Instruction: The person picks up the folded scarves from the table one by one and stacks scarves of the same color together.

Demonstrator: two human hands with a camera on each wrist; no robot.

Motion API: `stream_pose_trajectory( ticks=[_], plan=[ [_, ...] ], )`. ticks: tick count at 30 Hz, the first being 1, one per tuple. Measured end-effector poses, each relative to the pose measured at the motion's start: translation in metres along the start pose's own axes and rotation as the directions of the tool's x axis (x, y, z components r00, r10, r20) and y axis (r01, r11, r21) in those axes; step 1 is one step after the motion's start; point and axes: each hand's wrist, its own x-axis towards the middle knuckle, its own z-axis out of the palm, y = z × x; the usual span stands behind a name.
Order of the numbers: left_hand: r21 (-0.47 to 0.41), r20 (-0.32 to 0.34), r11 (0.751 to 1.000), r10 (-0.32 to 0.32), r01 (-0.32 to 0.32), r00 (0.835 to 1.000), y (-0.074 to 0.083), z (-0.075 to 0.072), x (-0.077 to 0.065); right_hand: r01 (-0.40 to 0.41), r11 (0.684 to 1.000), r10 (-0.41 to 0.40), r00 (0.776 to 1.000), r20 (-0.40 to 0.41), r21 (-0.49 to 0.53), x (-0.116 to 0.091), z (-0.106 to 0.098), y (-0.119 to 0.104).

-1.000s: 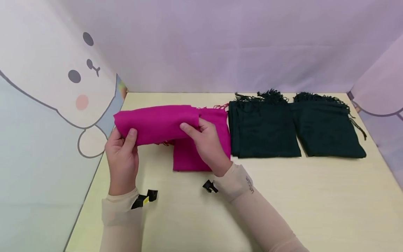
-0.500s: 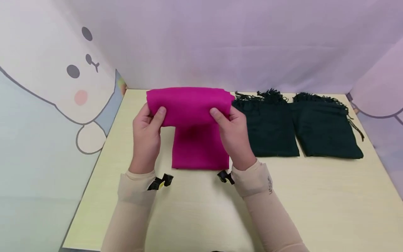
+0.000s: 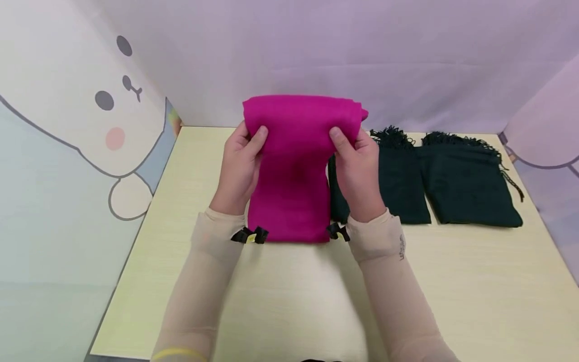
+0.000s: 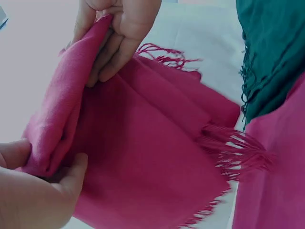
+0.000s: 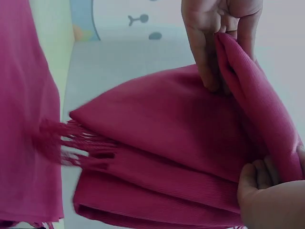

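Observation:
Both hands hold a magenta fringed scarf (image 3: 303,113), folded over at the top, up above the far part of the table. My left hand (image 3: 239,163) pinches its left end, thumb in front and fingers behind. At the right end, my right hand (image 3: 359,168) pinches it the same way. The left wrist view shows the held scarf (image 4: 143,157) hanging in layers, with fringe along its lower edges. Beneath it, a second magenta scarf (image 3: 289,216) lies folded on the table; the raised one and the hands hide its far part.
Two folded dark green scarves (image 3: 466,186) (image 3: 402,191) with fringes at the back lie side by side to the right on the pale table (image 3: 452,291). My right hand partly covers the nearer one. A light curtain (image 3: 407,60) rises behind the table; a cartoon-printed panel (image 3: 54,226) stands at left.
Both hands have carried the held scarf right and farther back, from the left side to over the magenta scarf on the table. The scarves on the table stay put.

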Motion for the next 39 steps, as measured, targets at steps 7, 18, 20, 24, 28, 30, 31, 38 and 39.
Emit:
stream_pose_trajectory(
  ticks=[7, 18, 20, 24, 28, 30, 31, 38, 39],
  plan=[
    [0.0, -0.005, 0.989, -0.146, 0.146, 0.989, -0.029, -0.012, 0.001, -0.087, 0.993, 0.089, 0.996, -0.027, 0.084, -0.003, -0.018, 0.026],
    [0.027, -0.065, 0.955, -0.292, 0.295, 0.954, -0.055, -0.043, -0.057, -0.419, 0.906, 0.412, 0.906, -0.096, -0.061, -0.059, -0.038, 0.045],
    [0.04, -0.088, 0.946, -0.318, 0.322, 0.944, -0.055, -0.048, -0.067, -0.485, 0.869, 0.476, 0.874, -0.099, -0.1, -0.067, -0.037, 0.044],
    [0.088, -0.123, 0.919, -0.373, 0.384, 0.92, -0.054, -0.057, -0.085, -0.613, 0.769, 0.599, 0.79, -0.13, -0.181, -0.082, -0.037, 0.041],
    [0.139, -0.136, 0.882, -0.433, 0.45, 0.891, -0.055, -0.066, -0.099, -0.686, 0.692, 0.673, 0.726, -0.141, -0.224, -0.092, -0.038, 0.04],
    [0.171, -0.156, 0.858, -0.463, 0.485, 0.873, -0.056, -0.07, -0.106, -0.704, 0.671, 0.696, 0.706, -0.131, -0.233, -0.096, -0.038, 0.041],
    [0.189, -0.166, 0.844, -0.476, 0.501, 0.864, -0.057, -0.072, -0.109, -0.713, 0.66, 0.707, 0.696, -0.126, -0.237, -0.098, -0.038, 0.042],
    [0.443, -0.197, 0.742, -0.467, 0.503, 0.862, -0.056, -0.084, -0.121, -0.752, 0.571, 0.747, 0.642, -0.171, -0.33, -0.108, -0.039, 0.047],
    [0.499, -0.188, 0.72, -0.455, 0.483, 0.871, -0.055, -0.086, -0.123, -0.75, 0.562, 0.747, 0.641, -0.175, -0.349, -0.11, -0.04, 0.048]
  ],
)
